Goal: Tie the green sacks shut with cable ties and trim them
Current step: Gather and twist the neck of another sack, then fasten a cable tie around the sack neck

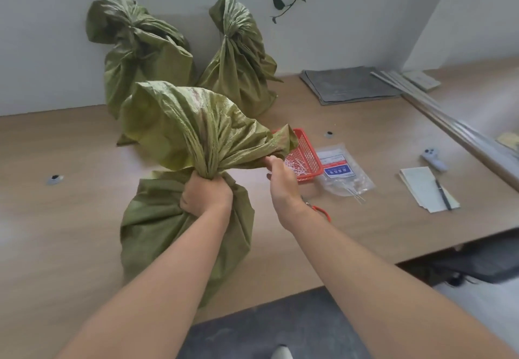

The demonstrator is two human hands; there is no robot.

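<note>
Nearest, the left hand (206, 193) is clenched round the gathered neck of the green sack (157, 235), which stands on the wooden table (70, 246) directly before the person. The right hand (280, 180) pinches a loose flap of the sack's mouth beside the bunch. The step looks like gathering the mouth, as no tie shows on this neck. Next, I judge, the left must hold the bunch tight while the right fetches a tie. Past the right wrist lies a red-handled tool (323, 215), mostly hidden. Farther on sit a red basket (309, 148) of white strips and a clear packet of cable ties (344, 174). At the wall stand the left rear sack (140, 58) and the right rear sack (238, 63), necks cinched
</note>
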